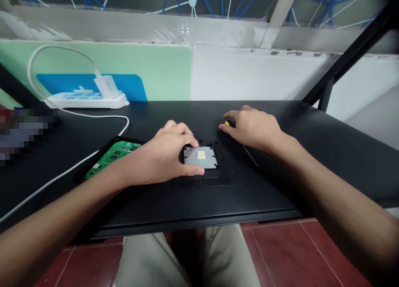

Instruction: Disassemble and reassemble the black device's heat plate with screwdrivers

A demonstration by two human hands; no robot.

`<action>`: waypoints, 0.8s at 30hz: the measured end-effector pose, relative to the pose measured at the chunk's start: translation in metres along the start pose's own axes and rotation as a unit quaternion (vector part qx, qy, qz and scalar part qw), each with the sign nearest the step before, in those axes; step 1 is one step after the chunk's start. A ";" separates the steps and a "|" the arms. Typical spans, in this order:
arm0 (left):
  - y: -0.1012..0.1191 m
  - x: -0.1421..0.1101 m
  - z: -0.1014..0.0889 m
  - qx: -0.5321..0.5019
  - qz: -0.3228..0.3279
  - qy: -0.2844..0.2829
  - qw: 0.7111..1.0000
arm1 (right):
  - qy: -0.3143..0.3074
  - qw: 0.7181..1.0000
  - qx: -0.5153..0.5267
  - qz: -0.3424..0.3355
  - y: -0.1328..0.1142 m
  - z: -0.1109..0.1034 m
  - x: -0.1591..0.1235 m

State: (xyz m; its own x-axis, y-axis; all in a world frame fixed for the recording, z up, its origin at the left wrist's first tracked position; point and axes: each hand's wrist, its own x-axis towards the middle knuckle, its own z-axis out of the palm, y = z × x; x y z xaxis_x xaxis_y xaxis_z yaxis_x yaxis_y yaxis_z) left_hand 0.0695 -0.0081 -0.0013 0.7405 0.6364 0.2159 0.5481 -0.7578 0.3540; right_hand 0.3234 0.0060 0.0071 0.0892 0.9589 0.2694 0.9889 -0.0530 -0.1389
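In the middle of the table, a thin black plastic cover (pixel 225 170) lies flat. Set in it is a silver plate (pixel 209 160) with a small cream-yellow pad (pixel 201 154) on top. My left hand (pixel 162 154) grips the cover around the plate, thumb on the near edge and fingers on the far edge; its other fingers are partly hidden. To the right, my right hand (pixel 254 127) has thumb and fingers closed around the handle of a screwdriver (pixel 230 123), black with a yellow end. Its thin shaft points down right, close to the tabletop.
A green circuit board (pixel 116 154) in a black case lies left, partly behind my left forearm. A white cable (pixel 77 167) runs from a charger (pixel 107 87) on a white power strip (pixel 90 101) at the back left. The table's front edge (pixel 199 217) is near my legs.
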 end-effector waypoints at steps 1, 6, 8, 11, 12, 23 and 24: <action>0.000 0.000 0.000 0.001 0.000 -0.001 1.000 | -0.021 0.999 -0.026 -0.004 -0.001 -0.001 -0.001; 0.000 -0.001 -0.001 0.009 0.003 -0.003 1.000 | -0.085 0.993 -0.075 -0.022 -0.002 -0.004 -0.002; 0.001 -0.001 -0.001 0.010 0.002 -0.005 1.000 | -0.081 0.994 -0.066 -0.034 -0.001 -0.003 0.000; 0.002 -0.001 -0.002 0.007 0.001 -0.007 1.000 | 0.037 0.997 0.011 -0.064 -0.001 -0.005 0.000; 0.002 -0.001 -0.002 0.005 0.000 -0.007 1.000 | 0.102 0.990 0.067 -0.075 -0.002 -0.007 0.000; 0.003 -0.003 -0.003 0.006 -0.007 -0.019 1.000 | 0.271 0.824 0.473 -0.154 -0.016 0.001 -0.006; 0.003 -0.003 -0.003 0.005 -0.009 -0.021 1.000 | 0.267 0.823 0.476 -0.157 -0.016 0.003 -0.005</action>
State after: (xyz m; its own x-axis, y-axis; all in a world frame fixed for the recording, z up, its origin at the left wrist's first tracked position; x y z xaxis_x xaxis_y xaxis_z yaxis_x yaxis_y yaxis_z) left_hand 0.0676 -0.0116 0.0020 0.7460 0.6434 0.1715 0.5649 -0.7479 0.3486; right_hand 0.3065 0.0024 0.0051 0.1375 0.6109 0.7797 0.4546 0.6604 -0.5976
